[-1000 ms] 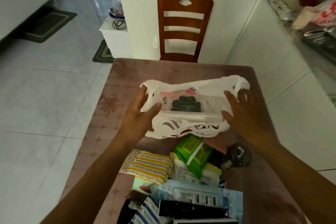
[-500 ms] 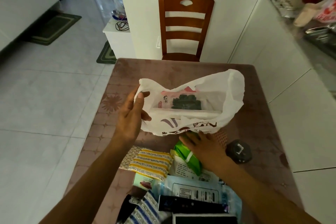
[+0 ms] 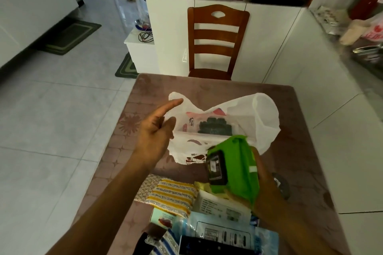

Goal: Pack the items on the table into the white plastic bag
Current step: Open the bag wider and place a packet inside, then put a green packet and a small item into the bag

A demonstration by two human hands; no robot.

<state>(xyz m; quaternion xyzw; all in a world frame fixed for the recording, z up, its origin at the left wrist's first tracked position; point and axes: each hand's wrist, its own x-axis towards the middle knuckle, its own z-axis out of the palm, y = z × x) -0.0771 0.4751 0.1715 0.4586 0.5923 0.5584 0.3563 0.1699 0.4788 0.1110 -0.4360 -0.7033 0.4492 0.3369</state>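
The right hand (image 3: 264, 190) grips a green packet (image 3: 238, 163), lifted just in front of the white bag (image 3: 263, 118) lying mouth-open on the surface (image 3: 300, 151). The left hand (image 3: 154, 134) hovers beside the bag, fingers straight, holding nothing.

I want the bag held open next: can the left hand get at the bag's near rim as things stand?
Probably yes: the left hand is open, holds nothing, and hovers beside the white plastic bag, with nothing between them.
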